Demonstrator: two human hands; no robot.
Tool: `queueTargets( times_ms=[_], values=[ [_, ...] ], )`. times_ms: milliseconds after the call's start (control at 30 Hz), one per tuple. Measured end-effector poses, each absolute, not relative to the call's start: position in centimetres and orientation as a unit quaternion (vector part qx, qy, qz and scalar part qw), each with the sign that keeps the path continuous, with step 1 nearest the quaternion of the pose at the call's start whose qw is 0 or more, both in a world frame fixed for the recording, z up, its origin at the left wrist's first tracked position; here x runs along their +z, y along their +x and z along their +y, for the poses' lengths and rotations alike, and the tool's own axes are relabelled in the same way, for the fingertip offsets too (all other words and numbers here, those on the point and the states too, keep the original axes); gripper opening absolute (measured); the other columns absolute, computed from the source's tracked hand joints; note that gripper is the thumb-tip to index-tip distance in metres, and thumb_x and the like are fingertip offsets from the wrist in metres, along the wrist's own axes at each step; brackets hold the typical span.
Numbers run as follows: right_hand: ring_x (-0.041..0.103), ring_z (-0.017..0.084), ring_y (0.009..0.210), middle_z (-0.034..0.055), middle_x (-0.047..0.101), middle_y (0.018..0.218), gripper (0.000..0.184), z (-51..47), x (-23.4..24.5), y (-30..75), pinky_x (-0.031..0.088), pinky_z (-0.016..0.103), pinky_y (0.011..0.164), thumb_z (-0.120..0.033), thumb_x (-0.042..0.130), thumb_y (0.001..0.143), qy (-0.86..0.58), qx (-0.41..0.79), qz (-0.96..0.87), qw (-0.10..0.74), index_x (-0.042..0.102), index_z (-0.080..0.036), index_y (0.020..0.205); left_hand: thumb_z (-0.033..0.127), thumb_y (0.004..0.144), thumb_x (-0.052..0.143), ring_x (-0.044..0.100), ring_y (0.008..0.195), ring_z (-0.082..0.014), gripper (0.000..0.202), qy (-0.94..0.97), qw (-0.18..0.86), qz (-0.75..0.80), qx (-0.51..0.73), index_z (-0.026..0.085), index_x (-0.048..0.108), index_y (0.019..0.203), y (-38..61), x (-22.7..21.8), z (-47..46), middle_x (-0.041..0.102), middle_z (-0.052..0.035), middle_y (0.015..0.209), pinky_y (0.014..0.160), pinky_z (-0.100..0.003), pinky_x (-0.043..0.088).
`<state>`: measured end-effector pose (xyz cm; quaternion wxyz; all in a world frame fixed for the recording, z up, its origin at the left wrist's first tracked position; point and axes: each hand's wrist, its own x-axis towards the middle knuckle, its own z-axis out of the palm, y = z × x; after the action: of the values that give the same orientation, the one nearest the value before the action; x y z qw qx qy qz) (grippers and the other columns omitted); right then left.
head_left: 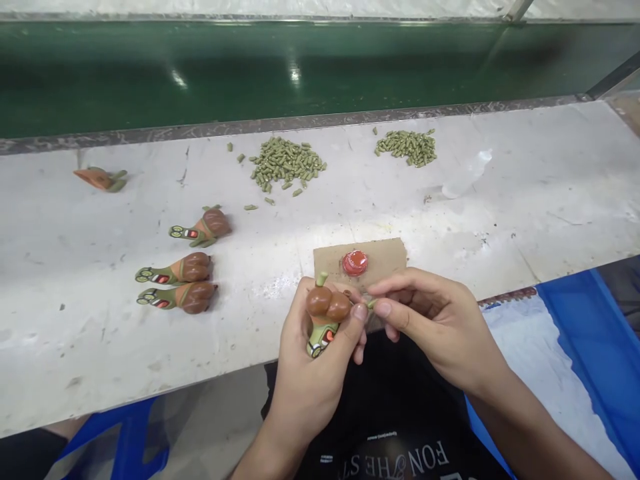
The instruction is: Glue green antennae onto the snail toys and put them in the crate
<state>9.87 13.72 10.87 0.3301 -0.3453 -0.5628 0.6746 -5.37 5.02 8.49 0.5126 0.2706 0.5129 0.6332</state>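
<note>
My left hand (320, 360) is closed around a toy figure (327, 307) with a brown, two-lobed body and a green head with glasses and an open red mouth. The figure's head points down toward me, and a green peg sticks up from its body. Between the thumb and fingers of my right hand (430, 320) is a small green peg (371, 304), pinched close beside the figure's right side. Whether the peg touches the figure I cannot tell. Just beyond my hands, a red round cap or blob (355, 263) sits on a piece of cardboard (390, 252).
Three similar figures (195, 267) lie at left on the white table (100, 347), with an orange and green piece (101, 179) farther back. Two piles of green pegs (287, 162) lie at the back, near a translucent bottle (467, 175). A green conveyor belt (225, 73) runs behind.
</note>
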Motion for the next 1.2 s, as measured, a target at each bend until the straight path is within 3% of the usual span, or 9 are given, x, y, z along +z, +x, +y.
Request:
queueTargets(
  times_ms=[167, 300, 400, 500, 733, 1067, 1200],
  values=[
    [0.072, 0.009, 0.066, -0.0027, 0.082, 0.087, 0.012, 13.6, 10.6, 9.4, 0.061, 0.017, 0.06, -0.02, 0.083, 0.102, -0.366, 0.622, -0.591, 0.36, 0.09, -0.029, 0.106, 0.03, 0.108, 0.082, 0.064, 0.066, -0.0061, 0.019, 0.251, 0.512, 0.52, 0.635, 0.023, 0.065, 0.103, -5.3, 8.4, 4.7, 0.069, 0.0054, 0.094, 0.062, -0.019, 0.057],
    [0.078, 0.015, 0.09, 0.001, 0.084, 0.105, 0.013, 15.2, 10.9, 9.2, 0.063, 0.025, 0.075, -0.017, 0.077, 0.108, -0.377, 0.478, -0.701, 0.371, 0.087, -0.024, 0.11, 0.035, 0.103, 0.086, 0.066, 0.07, -0.0083, 0.02, 0.217, 0.546, 0.49, 0.644, 0.027, 0.07, 0.111, -5.5, 9.4, 4.2, 0.069, 0.0032, 0.104, 0.061, -0.02, 0.058],
    [0.073, 0.015, 0.086, 0.0014, 0.081, 0.1, 0.016, 16.8, 11.1, 8.7, 0.059, 0.027, 0.074, -0.006, 0.075, 0.107, -0.357, 0.368, -0.785, 0.348, 0.085, -0.018, 0.107, 0.045, 0.108, 0.078, 0.065, 0.071, -0.0097, 0.022, 0.167, 0.564, 0.466, 0.661, 0.023, 0.076, 0.111, -5.7, 9.9, 4.1, 0.067, 0.0001, 0.098, 0.06, -0.02, 0.057],
    [0.072, 0.015, 0.083, 0.0021, 0.079, 0.096, 0.017, 17.9, 11.0, 8.2, 0.058, 0.028, 0.075, 0.0, 0.076, 0.104, -0.328, 0.313, -0.828, 0.329, 0.083, -0.015, 0.103, 0.042, 0.105, 0.083, 0.063, 0.07, -0.0088, 0.022, 0.155, 0.551, 0.472, 0.67, 0.021, 0.081, 0.108, -5.9, 9.9, 4.1, 0.066, -0.0011, 0.095, 0.058, -0.018, 0.055],
    [0.077, 0.021, 0.091, 0.0082, 0.08, 0.102, 0.018, 18.2, 10.9, 7.8, 0.06, 0.031, 0.08, 0.0, 0.069, 0.106, -0.3, 0.247, -0.87, 0.304, 0.083, -0.011, 0.105, 0.041, 0.103, 0.086, 0.065, 0.07, -0.0104, 0.021, 0.16, 0.534, 0.469, 0.685, 0.021, 0.084, 0.11, -6.4, 9.2, 3.7, 0.07, -0.0028, 0.096, 0.058, -0.019, 0.058],
    [0.075, 0.021, 0.089, 0.0058, 0.081, 0.101, 0.021, 17.7, 11.3, 8.1, 0.061, 0.033, 0.077, -0.006, 0.068, 0.108, -0.319, 0.299, -0.845, 0.309, 0.081, -0.019, 0.099, 0.037, 0.107, 0.082, 0.065, 0.077, -0.0103, 0.012, 0.225, 0.507, 0.485, 0.676, 0.025, 0.081, 0.108, -6.7, 8.9, 3.7, 0.07, -0.001, 0.106, 0.063, -0.019, 0.059],
    [0.078, 0.019, 0.086, 0.0029, 0.084, 0.103, 0.013, 16.4, 11.7, 8.3, 0.064, 0.031, 0.075, -0.016, 0.075, 0.109, -0.362, 0.453, -0.738, 0.345, 0.084, -0.023, 0.105, 0.039, 0.106, 0.084, 0.064, 0.078, -0.0098, 0.015, 0.228, 0.517, 0.498, 0.658, 0.028, 0.079, 0.115, -6.8, 9.1, 3.8, 0.068, 0.0011, 0.097, 0.068, -0.019, 0.056]
  ],
)
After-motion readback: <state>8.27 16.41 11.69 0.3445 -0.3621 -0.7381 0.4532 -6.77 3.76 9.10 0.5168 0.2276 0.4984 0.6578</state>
